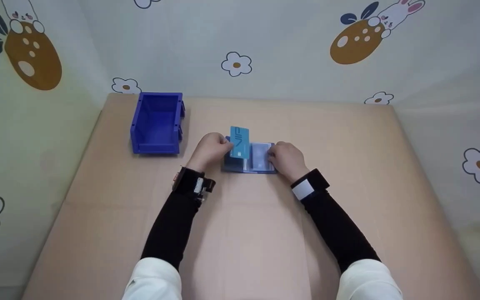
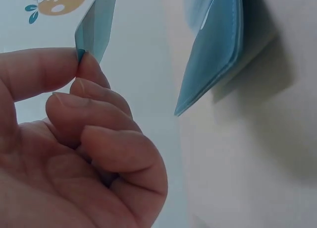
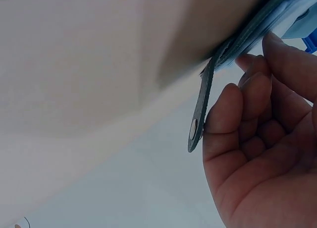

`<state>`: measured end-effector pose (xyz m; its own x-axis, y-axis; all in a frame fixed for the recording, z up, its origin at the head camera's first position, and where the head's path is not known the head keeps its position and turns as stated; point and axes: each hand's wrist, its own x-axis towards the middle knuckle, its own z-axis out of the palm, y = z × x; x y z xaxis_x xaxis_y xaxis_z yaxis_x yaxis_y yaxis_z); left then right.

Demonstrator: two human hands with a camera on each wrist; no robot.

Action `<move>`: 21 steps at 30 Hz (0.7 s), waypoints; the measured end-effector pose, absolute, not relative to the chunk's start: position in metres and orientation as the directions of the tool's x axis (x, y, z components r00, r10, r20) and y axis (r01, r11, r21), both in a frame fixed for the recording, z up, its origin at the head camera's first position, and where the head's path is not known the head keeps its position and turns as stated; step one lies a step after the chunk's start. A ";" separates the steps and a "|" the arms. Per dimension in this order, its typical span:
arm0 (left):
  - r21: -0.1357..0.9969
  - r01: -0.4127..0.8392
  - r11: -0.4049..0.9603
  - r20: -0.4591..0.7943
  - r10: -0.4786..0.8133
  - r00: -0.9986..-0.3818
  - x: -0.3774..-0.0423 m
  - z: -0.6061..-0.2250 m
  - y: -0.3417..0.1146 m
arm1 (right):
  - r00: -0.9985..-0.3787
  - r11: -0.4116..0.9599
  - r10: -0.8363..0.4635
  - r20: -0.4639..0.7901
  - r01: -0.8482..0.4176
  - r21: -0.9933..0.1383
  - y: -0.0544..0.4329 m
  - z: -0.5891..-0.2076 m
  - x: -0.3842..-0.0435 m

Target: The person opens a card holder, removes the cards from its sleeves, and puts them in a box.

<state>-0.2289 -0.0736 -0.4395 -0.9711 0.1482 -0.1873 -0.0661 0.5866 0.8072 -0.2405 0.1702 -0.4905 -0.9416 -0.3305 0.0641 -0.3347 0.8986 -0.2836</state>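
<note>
A light blue card [image 1: 240, 142] marked "VIP" is pinched between the thumb and forefinger of my left hand [image 1: 210, 146]. It stands above the left half of a blue card holder [image 1: 233, 165], which is spread open with clear sleeves. In the left wrist view the card [image 2: 96, 27] is apart from the card holder [image 2: 210, 59]. On the other side, my right hand [image 1: 288, 159] pinches the holder's right edge by its clear sleeves. The right wrist view shows a strap [image 3: 202, 104] with a metal snap hanging beside those curled fingers.
A blue plastic bin [image 1: 156, 148] stands at the back left of the brown tabletop [image 1: 261, 233], left of my left hand. Patterned cloth walls [image 1: 290, 71] rise behind the table and at both sides. Dark bands with cameras wrap both wrists.
</note>
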 end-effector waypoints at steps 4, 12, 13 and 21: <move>0.814 -0.107 0.570 -0.211 0.120 -0.970 -0.229 -0.433 -0.083 | -0.940 0.898 -0.332 0.075 -0.339 -0.280 0.171 -0.490 -0.239; 0.813 -0.153 0.561 -0.229 0.067 -0.971 -0.236 -0.417 -0.116 | -0.945 0.904 -0.321 0.063 -0.326 -0.277 0.171 -0.489 -0.239; 0.813 -0.163 0.559 -0.234 0.056 -0.971 -0.237 -0.415 -0.120 | -0.945 0.905 -0.320 0.061 -0.324 -0.276 0.170 -0.489 -0.239; 0.767 -0.238 0.596 -0.247 -0.067 -0.967 -0.244 -0.398 -0.160 | -0.945 0.904 -0.323 0.059 -0.326 -0.278 0.170 -0.491 -0.240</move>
<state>-0.2441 -0.1604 -0.3976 -0.9666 -0.0672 -0.2473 -0.2378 0.5955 0.7674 -0.2404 0.1702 -0.4906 -0.9447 -0.3226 0.0594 -0.3260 0.9035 -0.2781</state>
